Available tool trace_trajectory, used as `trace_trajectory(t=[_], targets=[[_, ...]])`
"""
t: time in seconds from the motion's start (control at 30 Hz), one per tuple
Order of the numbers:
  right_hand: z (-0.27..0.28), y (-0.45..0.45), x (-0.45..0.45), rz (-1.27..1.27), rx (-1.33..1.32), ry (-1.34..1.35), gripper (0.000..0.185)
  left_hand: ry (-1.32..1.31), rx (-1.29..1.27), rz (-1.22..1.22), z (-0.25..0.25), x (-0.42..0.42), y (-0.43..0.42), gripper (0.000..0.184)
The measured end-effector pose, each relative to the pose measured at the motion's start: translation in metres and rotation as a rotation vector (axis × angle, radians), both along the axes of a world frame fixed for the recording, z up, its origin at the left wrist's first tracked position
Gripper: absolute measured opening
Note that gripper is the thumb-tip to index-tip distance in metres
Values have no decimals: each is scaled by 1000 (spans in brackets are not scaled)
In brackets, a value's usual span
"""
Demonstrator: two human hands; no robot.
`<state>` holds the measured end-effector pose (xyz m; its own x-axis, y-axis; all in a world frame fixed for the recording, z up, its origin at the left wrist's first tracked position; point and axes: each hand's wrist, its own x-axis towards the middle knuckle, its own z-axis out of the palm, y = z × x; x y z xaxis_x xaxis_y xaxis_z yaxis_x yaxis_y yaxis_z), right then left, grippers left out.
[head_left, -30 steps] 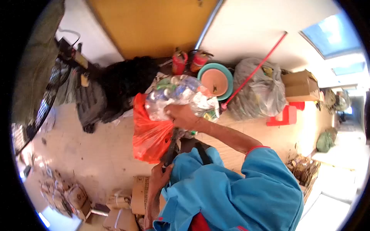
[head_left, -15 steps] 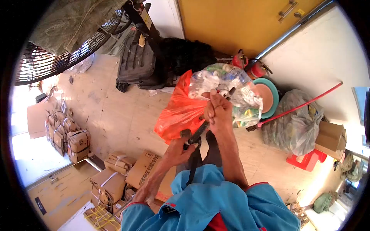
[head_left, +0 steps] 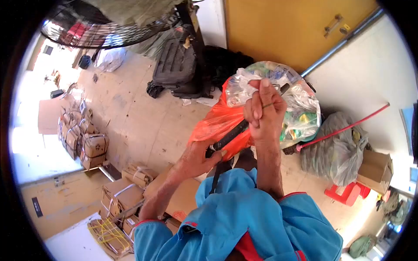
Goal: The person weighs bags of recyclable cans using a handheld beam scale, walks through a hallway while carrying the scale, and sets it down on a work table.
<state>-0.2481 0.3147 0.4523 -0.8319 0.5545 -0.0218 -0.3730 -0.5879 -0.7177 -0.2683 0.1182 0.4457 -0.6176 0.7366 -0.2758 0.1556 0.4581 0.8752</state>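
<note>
My left hand (head_left: 201,157) is wrapped round the lower end of a dark rod-like handle (head_left: 230,135), which slants up and to the right. Above the handle's far part is my right hand (head_left: 265,108), its fingers curled and pressed together; whatever they hold is too small or hidden to name. Beyond it lies a clear plastic bag (head_left: 305,102) filled with bottles and cans. An orange-red plastic bag (head_left: 213,124) sits against its left side, behind the handle.
A black case (head_left: 175,65) lies near the fan (head_left: 126,37). Tied cardboard bundles (head_left: 94,148) stand at left, with flattened boxes (head_left: 124,195) below. At right are a grey bag (head_left: 333,152), a pink-red pole (head_left: 348,126), a cardboard box (head_left: 374,169) and a red plastic object (head_left: 346,194).
The view has turned and shifted. My right hand has left the clear bag's surface and is raised, fingers curled, above the handle. My left hand stays on the handle, which now points up and right.
</note>
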Motion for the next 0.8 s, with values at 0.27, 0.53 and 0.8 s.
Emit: trace_trajectory(t=[0.27, 0.53, 0.8], targets=[[16, 0, -10, 19, -27, 119, 31, 289, -296, 13, 46, -7, -41, 27], [8, 13, -19, -44, -35, 119, 29, 223, -464, 69, 71, -5, -110, 25], [18, 3, -19, 67, -23, 136, 31, 345, -457, 201, 78, 22, -173, 26]])
